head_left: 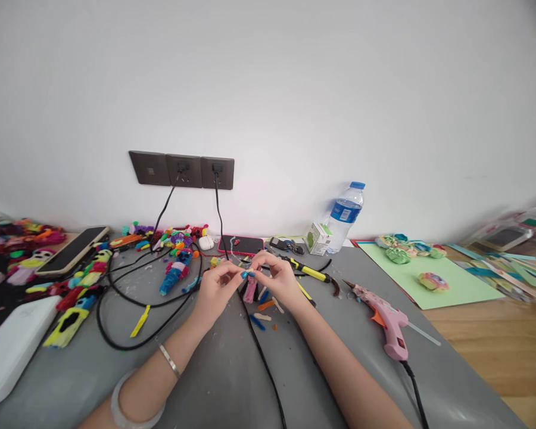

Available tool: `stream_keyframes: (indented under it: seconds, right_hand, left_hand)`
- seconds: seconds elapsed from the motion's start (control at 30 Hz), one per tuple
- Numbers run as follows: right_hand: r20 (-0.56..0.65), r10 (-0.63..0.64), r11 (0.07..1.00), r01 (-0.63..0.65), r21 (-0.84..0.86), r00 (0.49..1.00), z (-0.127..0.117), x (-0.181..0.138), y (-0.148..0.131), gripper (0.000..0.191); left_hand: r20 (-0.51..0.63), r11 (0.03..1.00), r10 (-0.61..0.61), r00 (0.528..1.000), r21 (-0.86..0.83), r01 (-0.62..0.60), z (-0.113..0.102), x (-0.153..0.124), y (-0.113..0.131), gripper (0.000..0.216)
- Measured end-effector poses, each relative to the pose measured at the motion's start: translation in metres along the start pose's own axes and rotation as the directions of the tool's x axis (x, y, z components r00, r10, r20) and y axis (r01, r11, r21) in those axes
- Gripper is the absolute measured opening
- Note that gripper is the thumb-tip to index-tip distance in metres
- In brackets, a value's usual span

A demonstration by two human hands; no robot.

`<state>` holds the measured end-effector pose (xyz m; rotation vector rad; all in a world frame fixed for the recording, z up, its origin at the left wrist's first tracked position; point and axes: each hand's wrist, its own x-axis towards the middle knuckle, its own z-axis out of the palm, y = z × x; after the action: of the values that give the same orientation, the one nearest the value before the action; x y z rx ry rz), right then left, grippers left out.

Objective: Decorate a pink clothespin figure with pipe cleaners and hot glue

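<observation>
My left hand (215,292) and my right hand (279,279) meet above the middle of the grey table. Thumbs and index fingers are pinched together, tip to tip. Something small may sit between them, with teal-blue at the fingertips, but I cannot make it out. Just below the fingers is a fuzzy pink piece (250,291), partly covered by the hands. Short fuzzy cuttings lie around it, among them an orange piece (265,305), a blue piece (256,322) and a cream piece (262,317).
A pink glue gun (386,316) lies at right, near a yellow-and-black tool (310,271). Behind stand a water bottle (345,217) and a small box (318,238). A black cable (102,322) loops at left beside fuzzy figures (74,319) and a white device (18,345).
</observation>
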<state>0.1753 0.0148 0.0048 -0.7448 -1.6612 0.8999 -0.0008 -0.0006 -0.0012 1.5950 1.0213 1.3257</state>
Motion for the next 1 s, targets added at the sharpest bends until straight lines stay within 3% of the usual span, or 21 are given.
stream_keyframes:
  seconds: [0.57, 1.0]
  right_hand:
    - [0.014, -0.018, 0.996, 0.017, 0.084, 1.000, -0.0012, 0.0010, 0.0041, 0.009]
    - [0.004, -0.011, 0.995, 0.010, 0.101, 1.000, 0.0000, 0.0008, 0.0027, 0.014]
  left_hand:
    - [-0.002, 0.998, -0.008, 1.000, -0.059, 0.007, 0.0006, 0.0002, -0.0013, 0.019]
    - [0.037, 0.997, 0.011, 0.999, -0.070, -0.009, 0.0017, -0.0001, -0.0002, 0.018]
